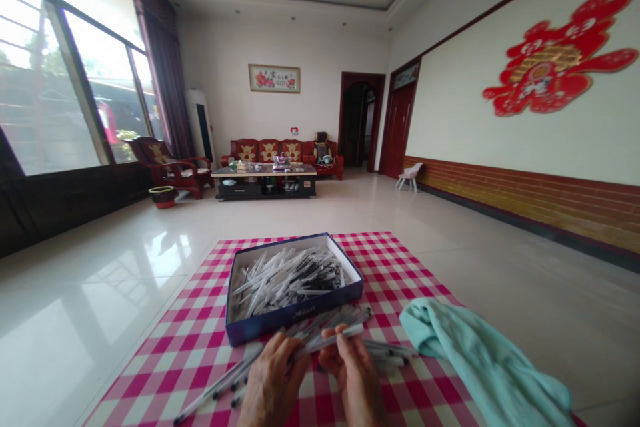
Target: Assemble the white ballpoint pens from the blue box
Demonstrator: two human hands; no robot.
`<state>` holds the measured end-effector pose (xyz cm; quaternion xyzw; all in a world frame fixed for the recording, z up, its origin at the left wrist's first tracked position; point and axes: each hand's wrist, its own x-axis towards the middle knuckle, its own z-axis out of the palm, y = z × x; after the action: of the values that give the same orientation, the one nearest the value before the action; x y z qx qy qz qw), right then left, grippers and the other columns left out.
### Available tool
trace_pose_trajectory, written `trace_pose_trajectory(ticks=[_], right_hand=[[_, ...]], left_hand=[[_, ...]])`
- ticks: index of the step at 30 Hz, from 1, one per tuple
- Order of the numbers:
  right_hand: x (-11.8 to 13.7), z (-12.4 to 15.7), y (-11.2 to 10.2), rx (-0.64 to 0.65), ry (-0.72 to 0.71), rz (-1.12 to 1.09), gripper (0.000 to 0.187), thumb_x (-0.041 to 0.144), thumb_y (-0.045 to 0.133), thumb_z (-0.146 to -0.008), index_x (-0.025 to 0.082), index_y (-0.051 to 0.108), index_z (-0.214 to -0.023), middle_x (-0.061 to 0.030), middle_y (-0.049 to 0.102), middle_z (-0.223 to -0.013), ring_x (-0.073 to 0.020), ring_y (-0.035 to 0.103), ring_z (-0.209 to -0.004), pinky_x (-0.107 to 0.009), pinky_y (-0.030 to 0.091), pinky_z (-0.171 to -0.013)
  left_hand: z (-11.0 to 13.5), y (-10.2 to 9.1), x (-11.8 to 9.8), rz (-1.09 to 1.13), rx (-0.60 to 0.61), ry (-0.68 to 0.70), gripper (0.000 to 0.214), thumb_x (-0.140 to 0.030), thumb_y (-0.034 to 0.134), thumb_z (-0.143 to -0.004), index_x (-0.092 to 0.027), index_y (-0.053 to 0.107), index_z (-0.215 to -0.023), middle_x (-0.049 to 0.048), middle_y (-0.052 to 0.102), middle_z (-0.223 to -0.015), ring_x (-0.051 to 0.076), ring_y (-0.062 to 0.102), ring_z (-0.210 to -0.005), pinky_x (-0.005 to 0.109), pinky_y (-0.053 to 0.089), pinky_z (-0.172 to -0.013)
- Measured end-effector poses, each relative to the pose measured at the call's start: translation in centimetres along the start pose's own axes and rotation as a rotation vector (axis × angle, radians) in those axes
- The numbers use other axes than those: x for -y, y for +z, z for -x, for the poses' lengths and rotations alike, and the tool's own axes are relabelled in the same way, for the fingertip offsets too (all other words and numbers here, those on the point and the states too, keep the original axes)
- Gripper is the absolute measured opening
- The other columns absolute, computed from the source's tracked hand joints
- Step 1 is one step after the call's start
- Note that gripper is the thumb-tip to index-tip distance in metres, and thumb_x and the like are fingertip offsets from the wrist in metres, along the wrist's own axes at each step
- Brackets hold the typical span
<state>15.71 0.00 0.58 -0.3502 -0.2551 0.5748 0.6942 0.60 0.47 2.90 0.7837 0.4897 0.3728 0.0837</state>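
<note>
Near the bottom centre, my left hand (274, 375) and my right hand (353, 372) are both closed on one pale, translucent pen (354, 330). It lies nearly level between them, its whitish end sticking out past my right fingers. Just beyond is a shallow dark blue box (295, 312) with a white inside, heaped with pale pen parts (280, 277), some of them dark. Between box and hands lie several loose pens with dark ends (220, 383), spread to both sides and partly hidden by my hands.
The table wears a pink-and-white checked cloth (175, 340). At its right edge a mint-green cloth (480, 353) lies crumpled. Farther off on the tiled floor stand a low coffee table (265, 173), a red wooden sofa (250, 149) and a small pale chair (410, 175).
</note>
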Motion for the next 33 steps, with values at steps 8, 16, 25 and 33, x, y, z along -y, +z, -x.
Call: trace_pose_trajectory(ticks=[8, 16, 25, 33], right_hand=[[-0.5, -0.1, -0.5, 0.092, 0.034, 0.039, 0.028, 0.04, 0.074, -0.071, 0.023, 0.065, -0.091, -0.0025, 0.071, -0.084, -0.0192, 0.063, -0.072, -0.033, 0.05, -0.067], [-1.2, 0.1, -0.4, 0.163, 0.068, 0.118, 0.03, 0.041, 0.077, -0.068, 0.019, 0.065, -0.085, -0.0009, 0.068, -0.072, -0.0162, 0.06, -0.064, -0.029, 0.046, -0.062], [-1.4, -0.1, -0.7, 0.078, 0.084, 0.059, 0.023, 0.037, 0.074, -0.073, 0.019, 0.064, -0.082, 0.0012, 0.066, -0.064, -0.0143, 0.059, -0.059, -0.026, 0.046, -0.058], [-0.9, -0.5, -0.2, 0.057, 0.12, -0.103, 0.021, 0.034, 0.072, -0.076, 0.018, 0.062, -0.086, -0.0016, 0.07, -0.071, -0.0159, 0.063, -0.064, -0.029, 0.049, -0.063]], left_hand=[[0.7, 0.6, 0.4, 0.136, -0.041, 0.112, 0.024, -0.03, 0.039, -0.094, -0.022, 0.062, -0.095, 0.0044, 0.064, -0.079, 0.014, 0.064, -0.071, 0.02, 0.051, -0.065], [1.1, 0.8, 0.0, 0.134, -0.05, 0.173, 0.023, -0.022, 0.041, -0.093, -0.021, 0.059, -0.107, 0.0055, 0.065, -0.089, 0.015, 0.064, -0.08, 0.023, 0.052, -0.073], [0.6, 1.2, 0.2, 0.089, -0.134, 0.181, 0.015, -0.02, 0.047, -0.091, -0.022, 0.061, -0.097, 0.0037, 0.064, -0.086, 0.015, 0.062, -0.077, 0.023, 0.05, -0.069], [-0.5, 1.8, -0.5, -0.019, -0.146, 0.28, 0.022, -0.017, 0.038, -0.093, -0.02, 0.059, -0.088, 0.0034, 0.059, -0.076, 0.015, 0.055, -0.068, 0.027, 0.047, -0.062]])
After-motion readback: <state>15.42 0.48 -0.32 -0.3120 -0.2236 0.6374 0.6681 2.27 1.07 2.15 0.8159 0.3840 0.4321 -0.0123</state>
